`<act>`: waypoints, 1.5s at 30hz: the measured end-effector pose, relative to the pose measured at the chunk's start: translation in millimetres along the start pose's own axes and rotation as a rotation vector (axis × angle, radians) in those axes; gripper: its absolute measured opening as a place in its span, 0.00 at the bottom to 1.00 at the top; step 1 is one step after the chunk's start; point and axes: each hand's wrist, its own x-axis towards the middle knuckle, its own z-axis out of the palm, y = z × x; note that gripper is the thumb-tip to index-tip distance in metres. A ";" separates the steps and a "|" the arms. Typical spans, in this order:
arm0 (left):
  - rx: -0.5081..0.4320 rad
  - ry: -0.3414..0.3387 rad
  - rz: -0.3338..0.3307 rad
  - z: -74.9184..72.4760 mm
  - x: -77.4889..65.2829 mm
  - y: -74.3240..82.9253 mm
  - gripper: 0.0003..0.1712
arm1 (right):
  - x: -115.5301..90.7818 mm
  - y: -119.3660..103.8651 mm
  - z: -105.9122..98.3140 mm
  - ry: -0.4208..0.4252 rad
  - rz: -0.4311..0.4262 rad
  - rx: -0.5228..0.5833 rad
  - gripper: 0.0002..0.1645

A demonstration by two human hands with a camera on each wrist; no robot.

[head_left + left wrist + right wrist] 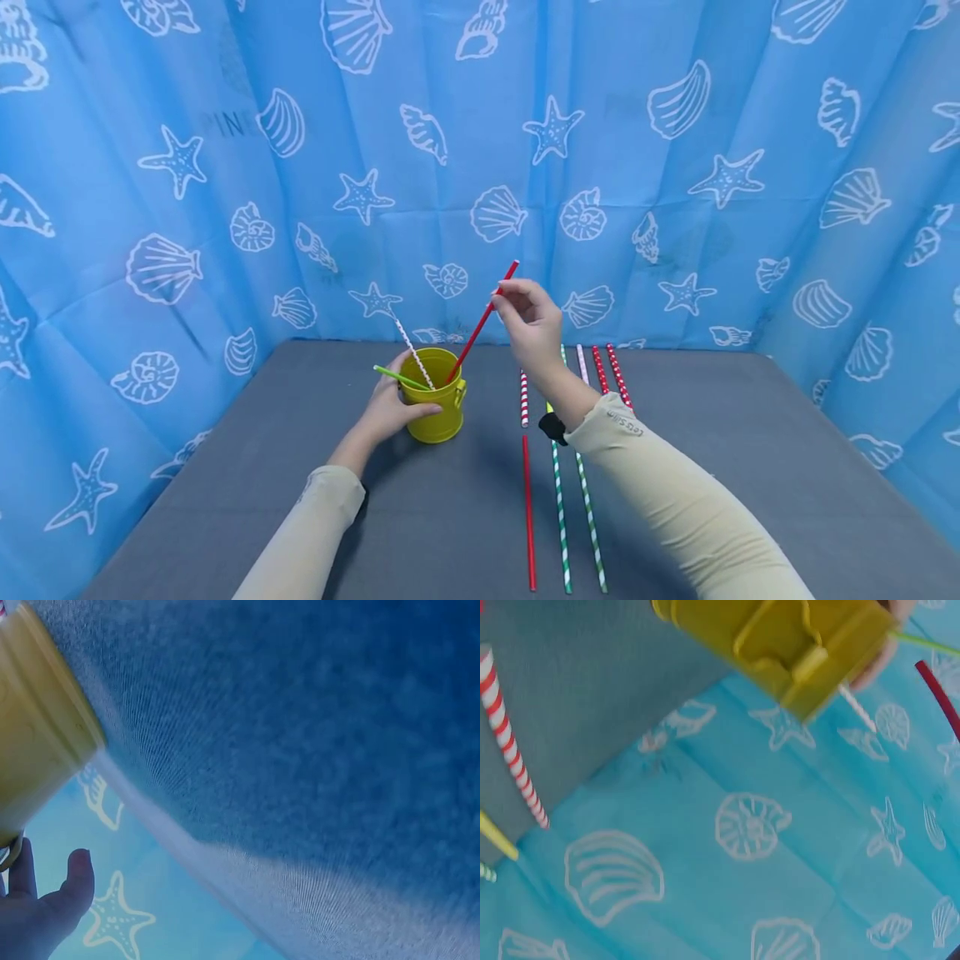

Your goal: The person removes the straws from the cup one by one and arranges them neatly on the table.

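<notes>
My left hand [392,410] grips a yellow bucket [437,427] round its left side, the thumb across the front and the fingers behind. Leaning out of the bucket are a green straw [397,377] and a white spotted straw [411,346]. Above and to the right of it, my right hand [534,325] pinches a plain red straw [480,323] near its upper end. That straw slants down to the left, its lower end at the bucket's mouth. In the right wrist view the red straw [939,697] shows at the right edge, beside the bucket [840,652].
On the grey table [465,517], right of the bucket, lie another red straw [528,512], a red-striped straw [524,400], two green-striped straws [561,517] and red dotted straws [617,375]. My right forearm covers part of them. A blue shell-patterned curtain [465,167] hangs behind.
</notes>
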 end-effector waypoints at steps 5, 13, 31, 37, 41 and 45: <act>-0.016 -0.059 -0.041 -5.4 -0.3 1.7 0.60 | 8.5 -7.1 -20.0 0.006 0.014 0.018 0.12; 0.010 -0.082 -0.150 -11.2 1.5 10.3 0.59 | -1.9 -13.0 -61.5 -0.146 0.090 -0.106 0.16; 0.032 -0.102 -0.135 -9.6 5.1 22.4 0.63 | -43.8 -27.1 -140.1 -0.490 0.425 -0.412 0.27; 0.021 -0.089 -0.140 -6.0 7.9 22.2 0.59 | -57.4 -25.2 -163.3 -0.542 0.494 -0.485 0.27; 0.000 -0.084 -0.133 -6.8 8.2 21.5 0.57 | -69.1 -20.8 -173.8 -0.574 0.517 -0.481 0.28; -0.016 -0.094 -0.138 -9.3 6.8 19.6 0.57 | -82.1 -16.1 -180.0 -0.601 0.538 -0.452 0.27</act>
